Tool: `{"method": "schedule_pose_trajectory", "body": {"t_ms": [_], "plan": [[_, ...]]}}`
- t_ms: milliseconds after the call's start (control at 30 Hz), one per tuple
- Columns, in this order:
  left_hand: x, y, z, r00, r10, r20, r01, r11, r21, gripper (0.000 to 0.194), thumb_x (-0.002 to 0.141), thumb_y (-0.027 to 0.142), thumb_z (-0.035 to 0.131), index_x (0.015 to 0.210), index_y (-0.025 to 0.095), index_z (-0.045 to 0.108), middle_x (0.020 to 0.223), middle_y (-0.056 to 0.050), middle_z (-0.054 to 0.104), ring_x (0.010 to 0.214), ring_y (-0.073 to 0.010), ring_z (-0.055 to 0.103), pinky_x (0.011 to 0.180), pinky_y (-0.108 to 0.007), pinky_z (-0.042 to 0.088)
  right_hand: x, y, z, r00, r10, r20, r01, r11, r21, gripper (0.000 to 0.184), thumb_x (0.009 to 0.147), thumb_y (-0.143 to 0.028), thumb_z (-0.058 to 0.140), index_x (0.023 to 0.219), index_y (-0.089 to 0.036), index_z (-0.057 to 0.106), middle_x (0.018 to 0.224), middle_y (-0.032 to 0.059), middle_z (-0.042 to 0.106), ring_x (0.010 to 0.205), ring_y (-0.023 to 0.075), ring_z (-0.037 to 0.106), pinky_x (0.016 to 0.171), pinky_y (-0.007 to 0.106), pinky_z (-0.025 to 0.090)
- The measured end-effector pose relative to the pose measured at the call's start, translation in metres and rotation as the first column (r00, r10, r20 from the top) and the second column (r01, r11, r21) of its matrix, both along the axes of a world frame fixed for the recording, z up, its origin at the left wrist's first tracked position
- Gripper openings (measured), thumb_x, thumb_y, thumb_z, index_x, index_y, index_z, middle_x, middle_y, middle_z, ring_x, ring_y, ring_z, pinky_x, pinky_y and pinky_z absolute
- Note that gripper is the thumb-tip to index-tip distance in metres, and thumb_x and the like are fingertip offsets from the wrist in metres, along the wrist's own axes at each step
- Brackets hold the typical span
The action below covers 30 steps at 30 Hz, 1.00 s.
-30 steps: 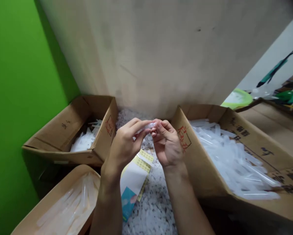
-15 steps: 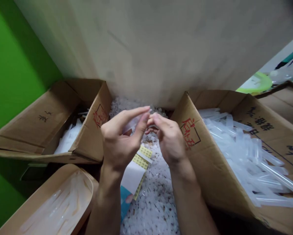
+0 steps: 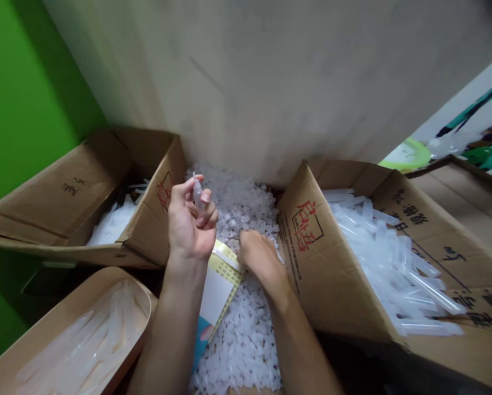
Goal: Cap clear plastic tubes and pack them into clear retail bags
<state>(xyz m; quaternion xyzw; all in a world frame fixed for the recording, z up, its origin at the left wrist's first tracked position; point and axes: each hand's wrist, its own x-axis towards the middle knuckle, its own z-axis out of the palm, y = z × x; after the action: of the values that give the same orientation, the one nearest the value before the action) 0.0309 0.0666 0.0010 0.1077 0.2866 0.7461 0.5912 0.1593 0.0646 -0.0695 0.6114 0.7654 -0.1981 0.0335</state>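
Note:
Raised over the middle, my left hand [image 3: 193, 219] is closed round a small translucent plastic tube [image 3: 198, 194] with a narrow tip pointing up. Lower and to the right, my right hand [image 3: 259, 253] reaches down to a heap of small clear plastic pieces [image 3: 246, 334]. Its fingers are bent and pressed together, and the fingertips are hidden, so what they hold cannot be seen. A yellow-patterned and white card or packet [image 3: 218, 293] lies on the heap between my forearms.
A cardboard box [image 3: 147, 227] at left holds white plastic pieces. Another box [image 3: 307, 241] at right is full of long translucent tubes [image 3: 377, 247]. A tan bin [image 3: 145, 323] with clear pieces stands at lower left. A pale wall [image 3: 249, 93] rises behind.
My hands were together over the heap and have separated. The left moved slightly left, turning palm up with the tube showing; the right dropped down to the clear pieces.

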Motion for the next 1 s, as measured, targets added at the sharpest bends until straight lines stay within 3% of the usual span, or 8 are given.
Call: {"method": "schedule_pose_trajectory", "body": {"t_ms": [233, 333, 400, 500, 633, 800, 867, 1000], "plan": [[0.003, 0.000, 0.001, 0.993, -0.057, 0.104, 0.060, 0.998, -0.031, 0.022, 0.093, 0.026, 0.053, 0.076, 0.018, 0.063, 0.051, 0.006, 0.048, 0.029, -0.0039, 0.021, 0.031, -0.018, 0.014, -0.005, -0.002, 0.002, 0.998, -0.023, -0.066, 0.029, 0.996, 0.088, 0.030, 0.086, -0.007, 0.053, 0.110, -0.012, 0.070, 0.106, 0.0186, 0.077, 0.098, 0.0311, 0.075, 0.076, 0.035, 0.049], [0.003, 0.000, 0.001, 0.994, -0.072, 0.087, 0.072, 0.997, 0.001, 0.022, 0.092, 0.024, 0.054, 0.074, 0.017, 0.064, 0.051, 0.006, 0.049, 0.030, -0.0034, 0.020, 0.031, -0.018, 0.015, -0.005, 0.001, 0.011, 0.956, -0.031, -0.291, 0.100, 0.968, 0.228, 0.017, 0.092, -0.014, 0.058, 0.105, -0.014, 0.069, 0.100, 0.0132, 0.077, 0.096, 0.0276, 0.072, 0.084, 0.038, 0.049], [0.003, -0.001, -0.002, 0.995, -0.090, 0.041, 0.088, 0.995, 0.053, 0.018, 0.089, 0.025, 0.059, 0.074, 0.017, 0.066, 0.051, 0.006, 0.049, 0.031, -0.0030, 0.020, 0.031, -0.018, 0.015, -0.004, 0.000, 0.021, 0.819, 0.023, -0.573, 0.201, 0.924, 0.324, 0.007, 0.091, -0.020, 0.067, 0.097, -0.017, 0.069, 0.095, 0.0081, 0.076, 0.090, 0.0233, 0.069, 0.085, 0.037, 0.050], [0.000, -0.005, -0.005, 0.966, -0.151, -0.212, 0.186, 0.970, 0.157, 0.013, 0.080, 0.029, 0.075, 0.078, 0.017, 0.073, 0.053, 0.006, 0.051, 0.035, -0.0022, 0.025, 0.034, -0.017, 0.018, -0.003, -0.006, 0.040, 0.470, 0.186, -0.863, 0.337, 0.865, 0.371, 0.007, 0.092, -0.024, 0.070, 0.098, -0.020, 0.071, 0.098, 0.0048, 0.074, 0.087, 0.0186, 0.067, 0.082, 0.034, 0.053], [-0.009, -0.016, -0.001, 0.699, -0.133, -0.702, 0.341, 0.926, 0.164, 0.020, 0.082, 0.033, 0.085, 0.096, 0.019, 0.083, 0.070, -0.002, 0.068, 0.052, -0.0054, 0.048, 0.044, -0.016, 0.033, 0.001, -0.013, 0.054, 0.206, 0.247, -0.947, 0.465, 0.827, 0.317, 0.012, 0.096, -0.026, 0.068, 0.105, -0.023, 0.074, 0.104, 0.0055, 0.072, 0.091, 0.0181, 0.069, 0.083, 0.033, 0.056], [-0.015, -0.028, 0.012, 0.468, 0.042, -0.883, 0.286, 0.938, 0.196, 0.023, 0.088, 0.034, 0.083, 0.107, 0.022, 0.081, 0.084, -0.003, 0.077, 0.067, -0.0099, 0.064, 0.058, -0.018, 0.050, 0.008, -0.013, 0.054, 0.023, 0.270, -0.963, 0.481, 0.841, 0.247, 0.015, 0.097, -0.031, 0.069, 0.110, -0.025, 0.073, 0.098, 0.0021, 0.070, 0.077, 0.0138, 0.066, 0.075, 0.030, 0.056], [-0.014, -0.030, 0.013, 0.429, 0.054, -0.902, 0.311, 0.929, 0.203, 0.022, 0.086, 0.034, 0.084, 0.103, 0.020, 0.079, 0.092, -0.005, 0.079, 0.081, -0.0142, 0.072, 0.070, -0.021, 0.057, 0.010, -0.014, 0.057, 0.005, 0.282, -0.960, 0.411, 0.874, 0.259, 0.014, 0.096, -0.028, 0.069, 0.109, -0.025, 0.073, 0.101, 0.0020, 0.070, 0.083, 0.0141, 0.066, 0.077, 0.029, 0.056], [-0.013, -0.032, 0.013, 0.330, 0.145, -0.933, 0.293, 0.924, 0.247, 0.021, 0.087, 0.035, 0.083, 0.101, 0.020, 0.076, 0.100, -0.005, 0.079, 0.094, -0.0183, 0.075, 0.081, -0.025, 0.061, 0.015, -0.019, 0.066, 0.105, 0.302, -0.947, 0.342, 0.883, 0.320, 0.012, 0.094, -0.020, 0.070, 0.104, -0.024, 0.076, 0.103, 0.0020, 0.068, 0.091, 0.0144, 0.065, 0.080, 0.027, 0.054]]}}
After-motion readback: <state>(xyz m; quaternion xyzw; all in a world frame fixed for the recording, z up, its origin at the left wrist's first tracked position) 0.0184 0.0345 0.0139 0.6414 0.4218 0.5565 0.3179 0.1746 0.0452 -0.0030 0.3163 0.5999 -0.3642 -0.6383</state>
